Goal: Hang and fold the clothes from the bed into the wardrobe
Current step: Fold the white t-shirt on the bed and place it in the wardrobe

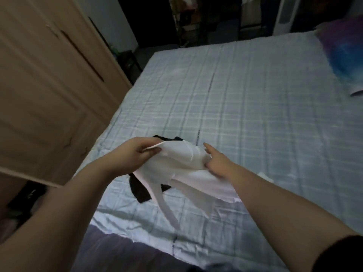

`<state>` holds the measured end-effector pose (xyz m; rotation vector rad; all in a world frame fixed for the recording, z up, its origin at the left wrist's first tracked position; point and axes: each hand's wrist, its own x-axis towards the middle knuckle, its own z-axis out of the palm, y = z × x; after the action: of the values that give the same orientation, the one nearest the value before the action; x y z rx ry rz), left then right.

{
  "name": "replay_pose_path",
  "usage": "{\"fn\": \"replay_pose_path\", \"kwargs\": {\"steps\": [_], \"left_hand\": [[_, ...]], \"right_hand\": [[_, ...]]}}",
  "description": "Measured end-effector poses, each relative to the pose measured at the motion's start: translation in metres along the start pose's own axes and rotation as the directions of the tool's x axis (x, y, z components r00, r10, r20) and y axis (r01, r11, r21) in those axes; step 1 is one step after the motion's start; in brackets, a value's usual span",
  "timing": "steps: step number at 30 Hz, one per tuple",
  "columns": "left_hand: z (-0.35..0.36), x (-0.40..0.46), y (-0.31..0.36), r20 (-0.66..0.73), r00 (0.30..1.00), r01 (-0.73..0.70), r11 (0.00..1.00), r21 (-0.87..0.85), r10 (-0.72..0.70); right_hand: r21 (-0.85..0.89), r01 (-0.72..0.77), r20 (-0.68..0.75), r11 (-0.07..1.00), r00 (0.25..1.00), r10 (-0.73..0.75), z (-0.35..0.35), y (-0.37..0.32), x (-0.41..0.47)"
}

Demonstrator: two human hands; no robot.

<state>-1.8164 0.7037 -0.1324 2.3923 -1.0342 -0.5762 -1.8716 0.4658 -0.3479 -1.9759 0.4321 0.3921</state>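
Note:
A white garment (182,163) is lifted just above the bed (245,99), with a white strip (167,205) hanging down from it. My left hand (135,154) pinches its left edge between thumb and curled fingers. My right hand (218,163) holds its right side, forefinger stretched out and the other fingers tucked into the cloth. Beneath the white garment lies a black garment (138,189) on the checked sheet, mostly hidden. The wardrobe (45,79) stands at the left with beige doors shut.
A purple and blue pillow (341,50) lies at the bed's far right corner. Beyond the bed are dark furniture and hanging items (186,18). A narrow floor gap (129,61) runs between wardrobe and bed. Grey fabric (121,252) covers the bed's near edge.

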Motion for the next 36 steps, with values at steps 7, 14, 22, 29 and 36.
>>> {"fn": "replay_pose_path", "kwargs": {"steps": [7, 14, 22, 29, 36], "left_hand": [[-0.006, -0.068, -0.094, 0.067, 0.984, 0.170, 0.984, -0.057, -0.166], [0.026, -0.115, -0.192, 0.180, 0.896, 0.397, 0.913, 0.088, -0.407], [0.061, -0.066, -0.108, 0.135, 0.991, 0.058, 0.967, -0.250, -0.024], [0.075, -0.071, -0.095, 0.141, 0.980, -0.091, 0.945, -0.313, 0.141], [0.034, -0.092, -0.100, 0.079, 0.997, 0.079, 0.525, -0.847, -0.023]], "right_hand": [[-0.033, -0.149, 0.064, 0.988, 0.987, 0.151, 0.083, -0.016, 0.002], [0.133, 0.209, -0.239, 0.969, 0.955, -0.173, 0.121, -0.066, -0.050], [-0.068, 0.359, -0.283, 0.931, 0.888, -0.363, 0.131, -0.113, -0.107], [0.010, 0.333, -0.285, 0.943, 0.905, -0.316, 0.115, -0.068, -0.147], [-0.045, 0.175, -0.223, 0.984, 0.958, -0.181, 0.080, -0.026, -0.126]]}}
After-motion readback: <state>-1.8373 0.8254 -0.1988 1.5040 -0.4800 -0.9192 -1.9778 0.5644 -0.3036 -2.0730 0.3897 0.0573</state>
